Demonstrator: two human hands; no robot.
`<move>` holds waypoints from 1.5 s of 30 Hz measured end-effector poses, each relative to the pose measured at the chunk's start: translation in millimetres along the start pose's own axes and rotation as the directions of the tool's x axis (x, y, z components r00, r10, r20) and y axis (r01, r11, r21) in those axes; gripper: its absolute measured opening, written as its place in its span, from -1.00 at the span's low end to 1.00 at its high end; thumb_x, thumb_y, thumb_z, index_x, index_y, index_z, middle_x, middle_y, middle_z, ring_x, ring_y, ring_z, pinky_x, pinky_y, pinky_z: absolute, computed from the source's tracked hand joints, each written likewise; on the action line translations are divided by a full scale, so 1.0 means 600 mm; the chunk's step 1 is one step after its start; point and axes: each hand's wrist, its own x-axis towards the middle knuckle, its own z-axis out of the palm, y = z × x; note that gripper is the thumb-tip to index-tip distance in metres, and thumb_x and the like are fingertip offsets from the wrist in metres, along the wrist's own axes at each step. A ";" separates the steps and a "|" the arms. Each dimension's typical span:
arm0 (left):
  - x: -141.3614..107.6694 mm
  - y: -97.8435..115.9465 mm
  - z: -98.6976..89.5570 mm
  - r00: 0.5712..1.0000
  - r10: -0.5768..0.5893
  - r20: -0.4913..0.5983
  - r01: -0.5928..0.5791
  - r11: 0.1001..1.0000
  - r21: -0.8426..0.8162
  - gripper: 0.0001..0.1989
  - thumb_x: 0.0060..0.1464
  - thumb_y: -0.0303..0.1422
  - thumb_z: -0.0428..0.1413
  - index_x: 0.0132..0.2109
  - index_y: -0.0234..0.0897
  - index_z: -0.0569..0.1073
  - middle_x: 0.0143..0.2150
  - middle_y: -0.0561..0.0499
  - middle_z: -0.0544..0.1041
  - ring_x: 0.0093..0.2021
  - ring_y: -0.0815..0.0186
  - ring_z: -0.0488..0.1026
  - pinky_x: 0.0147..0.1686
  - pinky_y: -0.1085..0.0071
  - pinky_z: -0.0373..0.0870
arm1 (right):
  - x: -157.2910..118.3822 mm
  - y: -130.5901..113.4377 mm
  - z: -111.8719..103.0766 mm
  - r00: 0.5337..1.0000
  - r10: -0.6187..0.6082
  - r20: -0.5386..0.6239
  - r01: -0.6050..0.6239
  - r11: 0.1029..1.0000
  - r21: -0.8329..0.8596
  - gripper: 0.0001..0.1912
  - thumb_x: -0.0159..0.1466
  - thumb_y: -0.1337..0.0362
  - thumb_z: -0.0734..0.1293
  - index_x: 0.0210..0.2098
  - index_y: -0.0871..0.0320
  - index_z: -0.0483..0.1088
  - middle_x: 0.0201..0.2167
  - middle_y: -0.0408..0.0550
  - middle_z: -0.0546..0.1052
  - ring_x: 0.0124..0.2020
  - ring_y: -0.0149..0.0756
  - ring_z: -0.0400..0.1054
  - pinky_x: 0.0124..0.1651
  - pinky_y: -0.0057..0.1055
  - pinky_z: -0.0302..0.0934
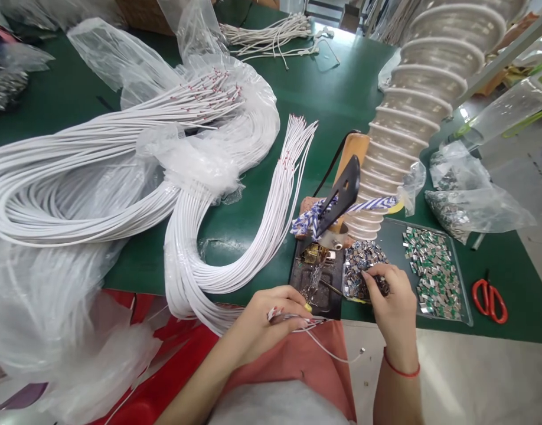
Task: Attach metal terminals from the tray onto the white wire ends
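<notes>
My left hand [275, 319] is closed around several white cables [293, 317] with red-tipped wire ends, by the front edge of the table. From it one cable hangs to the right, a small metal connector [362, 350] at its end. My right hand [392, 292] reaches into a small tray of metal connector shells [363, 260], thumb and forefinger pinched together; whatever lies between them is too small to make out. Left of that tray sits a dark soldering stand [317, 289] with a blue-and-white cord [310, 218] tied round a black bracket [342, 195] above it.
A large bundle of white cables [186, 236], partly wrapped in plastic, covers the table's left. A ribbed clear hose [421, 100] comes down behind the stand. To the right are a tray of green-and-silver connectors [434, 271], red-handled scissors [489, 301] and bagged parts [457, 200].
</notes>
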 end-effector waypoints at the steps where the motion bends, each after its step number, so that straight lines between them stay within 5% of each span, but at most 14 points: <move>1: 0.000 0.001 -0.001 1.000 0.004 0.008 -0.004 1.000 0.001 -0.87 0.10 -0.40 0.29 -0.29 -0.21 0.77 -0.22 -0.10 0.64 -0.27 0.24 0.56 -0.29 0.43 0.43 | -0.001 0.001 -0.004 0.999 0.048 -0.018 -0.047 0.998 0.039 -0.80 0.38 0.15 0.36 -0.34 0.08 0.47 -0.34 -0.05 0.55 -0.29 -0.14 0.40 -0.20 -0.26 0.24; 4: -0.001 0.000 -0.001 1.000 0.026 0.015 -0.026 1.000 0.010 -0.89 0.10 -0.40 0.30 -0.29 -0.23 0.77 -0.23 -0.10 0.64 -0.27 0.24 0.56 -0.27 0.43 0.43 | -0.008 -0.005 -0.018 0.989 0.145 -0.024 -0.138 0.974 0.178 -0.86 0.38 0.16 0.39 -0.21 0.07 0.54 -0.36 -0.10 0.55 -0.43 -0.26 0.36 -0.34 -0.34 0.23; 8: -0.002 -0.006 0.000 0.994 0.106 -0.005 -0.106 0.994 -0.003 -0.87 0.18 -0.40 0.28 -0.30 -0.27 0.74 -0.25 -0.09 0.64 -0.28 0.27 0.57 -0.24 0.45 0.43 | -0.027 -0.044 -0.028 0.991 0.033 0.130 -0.084 0.907 0.413 -0.85 0.43 0.27 0.34 -0.14 -0.01 0.59 -0.23 -0.10 0.60 -0.23 -0.26 0.46 -0.20 -0.40 0.31; 14: -0.008 -0.011 -0.002 0.988 0.153 -0.006 -0.153 0.988 -0.028 -0.83 0.27 -0.37 0.24 -0.28 -0.26 0.70 -0.23 -0.08 0.67 -0.24 0.28 0.58 -0.18 0.45 0.45 | -0.060 -0.112 0.011 0.933 -0.045 0.356 -0.226 0.699 0.679 -0.90 0.35 0.33 0.44 -0.30 0.01 0.53 -0.45 -0.21 0.51 -0.47 -0.38 0.32 -0.47 -0.49 0.16; 19: -0.007 -0.008 0.003 0.990 0.124 -0.063 -0.128 0.990 -0.058 -0.84 0.23 -0.39 0.23 -0.31 -0.27 0.68 -0.24 -0.07 0.68 -0.25 0.28 0.59 -0.18 0.45 0.45 | -0.064 -0.124 0.034 0.922 -0.092 0.377 -0.251 0.601 0.759 -0.93 0.37 0.31 0.42 -0.28 0.04 0.54 -0.39 -0.14 0.54 -0.38 -0.34 0.39 -0.34 -0.47 0.26; 24: -0.004 0.003 0.017 0.980 0.115 -0.163 -0.116 0.993 0.000 -0.81 0.15 -0.44 0.18 -0.44 -0.29 0.56 -0.31 -0.07 0.67 -0.33 0.30 0.57 -0.30 0.46 0.43 | -0.069 -0.121 0.039 0.906 -0.024 0.424 -0.314 0.633 0.707 -0.96 0.36 0.31 0.42 -0.23 0.08 0.56 -0.37 -0.10 0.56 -0.40 -0.32 0.40 -0.38 -0.45 0.26; 37: 0.000 0.016 0.026 0.942 0.201 -0.267 -0.150 0.968 0.200 -0.80 0.10 -0.51 0.09 -0.47 -0.27 0.48 -0.35 -0.06 0.66 -0.40 0.30 0.58 -0.46 0.51 0.39 | -0.073 -0.127 0.041 0.987 0.067 0.145 -0.150 0.698 0.700 -0.83 0.46 0.22 0.33 -0.28 0.05 0.47 -0.45 -0.18 0.49 -0.48 -0.37 0.36 -0.42 -0.49 0.29; 41: 0.002 0.021 0.027 0.934 0.226 -0.278 -0.162 0.958 0.235 -0.79 0.12 -0.52 0.08 -0.46 -0.26 0.47 -0.35 -0.03 0.65 -0.41 0.34 0.56 -0.52 0.56 0.34 | -0.079 -0.120 0.044 0.983 0.064 0.174 -0.160 0.765 0.624 -0.85 0.48 0.18 0.31 -0.19 0.06 0.48 -0.55 -0.25 0.39 -0.60 -0.41 0.22 -0.55 -0.51 0.16; 45: 0.001 0.022 0.027 0.932 0.243 -0.269 -0.175 0.951 0.253 -0.78 0.14 -0.54 0.07 -0.44 -0.25 0.45 -0.33 -0.03 0.64 -0.37 0.35 0.57 -0.55 0.60 0.31 | -0.075 -0.129 0.052 0.986 0.055 0.156 -0.141 0.771 0.621 -0.75 0.45 0.15 0.34 -0.36 0.08 0.40 -0.52 -0.19 0.41 -0.51 -0.37 0.30 -0.49 -0.49 0.23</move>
